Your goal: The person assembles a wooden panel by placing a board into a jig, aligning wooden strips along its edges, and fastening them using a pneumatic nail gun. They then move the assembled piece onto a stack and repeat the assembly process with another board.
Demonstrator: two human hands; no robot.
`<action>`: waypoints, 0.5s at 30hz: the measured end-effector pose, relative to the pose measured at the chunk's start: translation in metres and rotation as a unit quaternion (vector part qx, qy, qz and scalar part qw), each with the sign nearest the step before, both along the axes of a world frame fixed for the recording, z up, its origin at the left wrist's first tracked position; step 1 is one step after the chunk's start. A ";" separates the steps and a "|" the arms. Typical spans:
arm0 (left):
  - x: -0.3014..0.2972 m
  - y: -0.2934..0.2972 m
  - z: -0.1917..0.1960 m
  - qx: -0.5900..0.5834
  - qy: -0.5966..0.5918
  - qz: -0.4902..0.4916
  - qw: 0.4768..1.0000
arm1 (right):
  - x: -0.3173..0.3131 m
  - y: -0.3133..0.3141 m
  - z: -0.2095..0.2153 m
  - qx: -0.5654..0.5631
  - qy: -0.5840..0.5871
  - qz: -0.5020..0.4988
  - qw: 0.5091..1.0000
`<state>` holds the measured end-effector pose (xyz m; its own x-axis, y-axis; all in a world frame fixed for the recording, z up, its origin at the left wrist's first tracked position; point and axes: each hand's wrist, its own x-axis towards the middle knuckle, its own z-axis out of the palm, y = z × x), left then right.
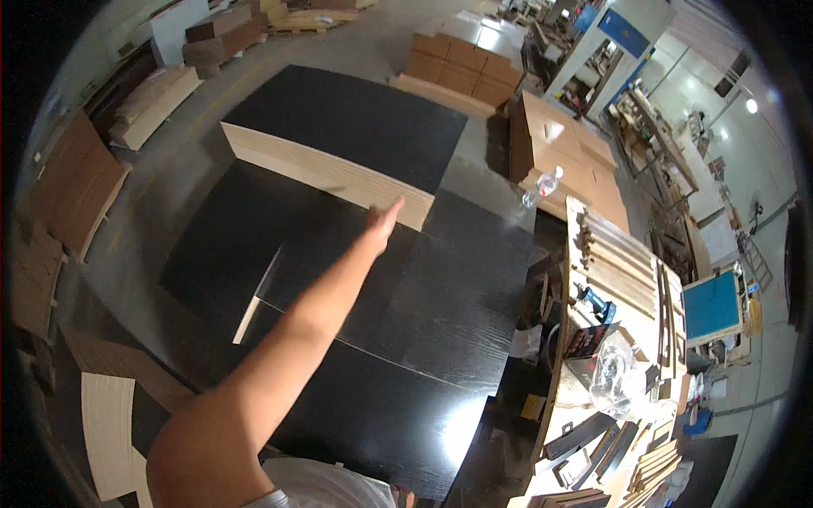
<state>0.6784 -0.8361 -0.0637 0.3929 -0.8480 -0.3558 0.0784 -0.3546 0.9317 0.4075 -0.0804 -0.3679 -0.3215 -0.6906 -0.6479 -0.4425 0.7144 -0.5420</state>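
My left hand (385,223) reaches forward at the end of a long bare arm, its visible fingers stretched out and holding nothing I can see. It is in front of the pale edge face of a stack of black-topped boards (343,123), near the stack's right front corner. Whether the fingertips touch that edge I cannot tell. Beneath the arm spreads a broad black surface of large panels (423,296) with thin seams between them. A narrow pale strip (246,320) shows on it left of my forearm. My right hand does not show.
At the right stands a workbench (555,398) with wood strips, a blue tool (598,303) and crumpled clear plastic (616,377). A clear bottle (543,187) stands on cardboard (572,140) beyond the panels. Brown board stacks (85,182) line the left; pale boards (108,432) lie at lower left.
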 end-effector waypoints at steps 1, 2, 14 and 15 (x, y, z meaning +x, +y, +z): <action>0.009 -0.023 -0.003 0.033 0.033 0.017 0.999 | 0.015 -0.018 0.024 0.019 -0.012 -0.005 1.000; -0.005 -0.044 -0.001 0.028 0.044 0.015 0.999 | 0.012 -0.026 0.039 0.031 -0.008 -0.020 0.999; -0.025 -0.111 -0.024 -0.089 0.035 0.234 0.968 | 0.014 -0.101 0.071 0.059 -0.035 -0.066 0.996; -0.018 -0.105 -0.020 -0.068 0.070 0.234 0.967 | 0.016 -0.102 0.070 0.055 -0.040 -0.063 0.996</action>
